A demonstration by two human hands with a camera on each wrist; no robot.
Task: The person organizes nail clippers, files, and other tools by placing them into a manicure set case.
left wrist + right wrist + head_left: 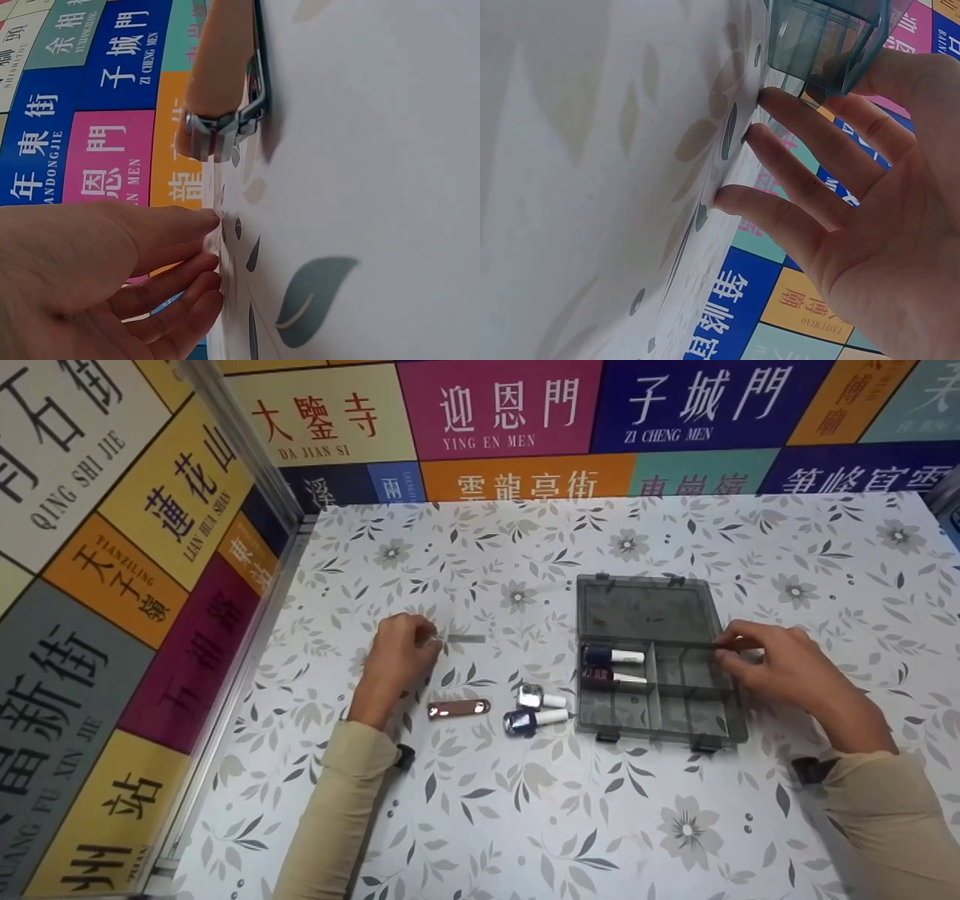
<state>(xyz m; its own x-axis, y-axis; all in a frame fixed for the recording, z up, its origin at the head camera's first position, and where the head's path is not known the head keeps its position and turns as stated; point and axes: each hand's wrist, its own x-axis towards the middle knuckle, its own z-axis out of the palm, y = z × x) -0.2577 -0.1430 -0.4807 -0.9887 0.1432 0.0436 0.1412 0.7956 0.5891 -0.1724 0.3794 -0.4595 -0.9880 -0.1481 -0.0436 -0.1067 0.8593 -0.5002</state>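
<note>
A grey see-through compartment box (pixel 739 712) stands on the table, with dividers in its near part. My right hand (pixel 784 667) pinches its right side between thumb and index finger. In the right wrist view, that hand's other fingers (pixel 802 157) reach down to the tabletop. Two nail polish bottles, one dark blue (pixel 606 654) and one dark red (pixel 598 675), lie in a left compartment. On the left, my left hand (pixel 397 652) rests fingertips on the table beside a thin grey strip (pixel 466 638). Nothing shows between its fingers (pixel 180 277).
Left of the box lie a clear-silver nail polish bottle (pixel 531 695) and a dark blue one (pixel 521 723), both white-capped. A brown nail clipper (pixel 459 708) lies nearer my left hand. Walls with printed signs (pixel 502 412) border the flowered tabletop (pixel 525 825).
</note>
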